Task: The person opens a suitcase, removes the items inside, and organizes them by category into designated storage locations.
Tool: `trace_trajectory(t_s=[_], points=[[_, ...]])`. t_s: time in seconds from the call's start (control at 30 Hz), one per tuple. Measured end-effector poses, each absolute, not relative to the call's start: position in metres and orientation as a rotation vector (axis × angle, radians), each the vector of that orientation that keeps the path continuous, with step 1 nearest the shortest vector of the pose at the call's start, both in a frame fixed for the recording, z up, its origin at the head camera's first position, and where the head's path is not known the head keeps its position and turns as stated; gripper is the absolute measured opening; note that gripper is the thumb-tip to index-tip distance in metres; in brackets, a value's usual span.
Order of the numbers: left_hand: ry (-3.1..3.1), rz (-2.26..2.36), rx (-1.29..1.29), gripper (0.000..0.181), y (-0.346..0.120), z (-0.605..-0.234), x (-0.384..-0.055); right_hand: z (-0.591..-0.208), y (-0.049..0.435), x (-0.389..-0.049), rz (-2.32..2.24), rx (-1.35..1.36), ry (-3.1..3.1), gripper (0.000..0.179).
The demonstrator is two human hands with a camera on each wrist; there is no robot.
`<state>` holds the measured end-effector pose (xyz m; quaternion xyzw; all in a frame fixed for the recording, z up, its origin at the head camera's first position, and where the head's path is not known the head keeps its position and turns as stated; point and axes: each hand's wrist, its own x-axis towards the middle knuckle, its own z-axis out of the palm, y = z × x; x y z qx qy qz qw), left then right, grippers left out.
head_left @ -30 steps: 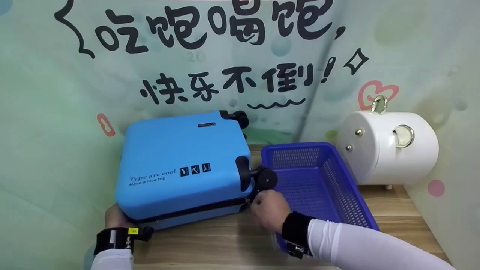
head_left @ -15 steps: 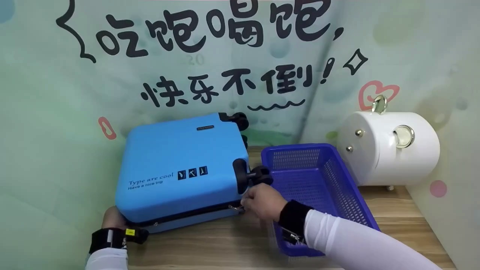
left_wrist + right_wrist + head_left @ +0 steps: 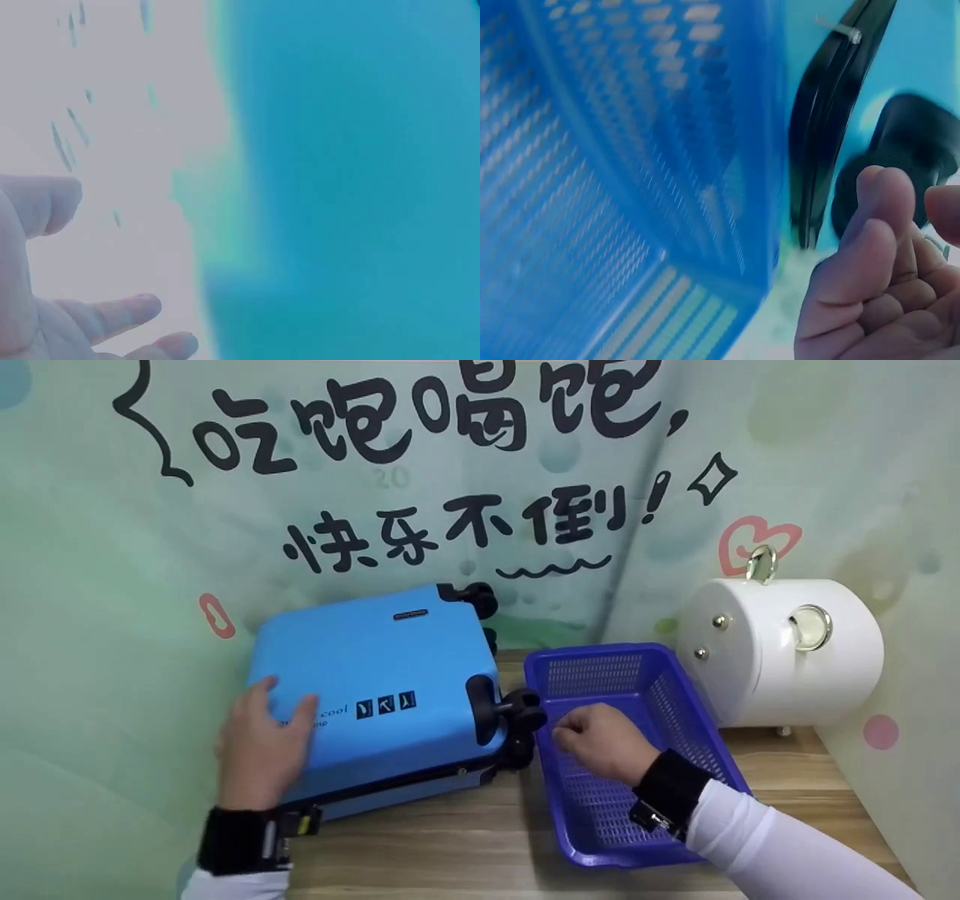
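Note:
A blue hard-shell suitcase (image 3: 367, 652) lies flat on the table, with black wheels (image 3: 523, 709) pointing right. Its zipper pull (image 3: 461, 770) hangs near the right end of the front seam. My left hand (image 3: 262, 750) is over the suitcase's left front corner, thumb and fingers spread and holding nothing. In the left wrist view the fingers (image 3: 127, 311) are apart from the blue shell. Over the purple basket (image 3: 559, 825), just right of the wheels, my right hand (image 3: 607, 742) has loosely bent fingers (image 3: 866, 255) with nothing between them.
A white cylindrical container (image 3: 810, 660) with metal knobs stands at the back right, beside the basket. A printed cloth backdrop (image 3: 420, 540) rises close behind everything. Bare wooden table (image 3: 420, 855) shows in front of the suitcase.
My left hand has come up from the suitcase's lower left side to above its corner. The right hand has left the zipper pull and moved right, over the basket.

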<state>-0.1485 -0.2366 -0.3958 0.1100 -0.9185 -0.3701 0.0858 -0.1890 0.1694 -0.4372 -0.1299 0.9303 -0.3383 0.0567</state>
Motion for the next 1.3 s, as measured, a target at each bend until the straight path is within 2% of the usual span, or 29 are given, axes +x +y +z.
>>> trace_trajectory(t_s=[0.1, 0.2, 0.3, 0.43, 0.67, 0.8, 1.0, 1.3], points=[[-2.795, -0.818, 0.001, 0.081, -0.161, -0.394, -0.151, -0.438, 0.186, -0.199, -0.951, -0.377, 2.941, 0.019], [-2.905, -0.601, -0.238, 0.090, -0.092, -0.406, -0.160, -0.440, 0.202, -0.206, -0.933, -0.314, 2.988, 0.023], [-2.982, -0.372, -0.312, 0.095, -0.045, -0.425, -0.173, -0.442, 0.215, -0.210, -0.920, -0.255, 2.997, 0.027], [-2.961, -0.085, -0.267, 0.096, -0.015, -0.445, -0.190, -0.442, 0.223, -0.206, -0.857, -0.305, 3.002, 0.033], [-2.866, 0.078, -0.275, 0.092, -0.015, -0.455, -0.201, -0.443, 0.221, -0.165, -0.699, -0.563, 2.777, 0.065], [-2.794, 0.122, -0.331, 0.094, -0.026, -0.461, -0.201, -0.455, 0.215, -0.146, -0.596, -0.687, 2.708, 0.076], [-2.721, 0.113, -0.399, 0.094, -0.042, -0.466, -0.195, -0.468, 0.209, -0.135, -0.546, -0.752, 2.686, 0.082], [-2.687, 0.047, -0.541, 0.088, -0.075, -0.468, -0.176, -0.474, 0.207, -0.128, -0.523, -0.849, 2.698, 0.076]])
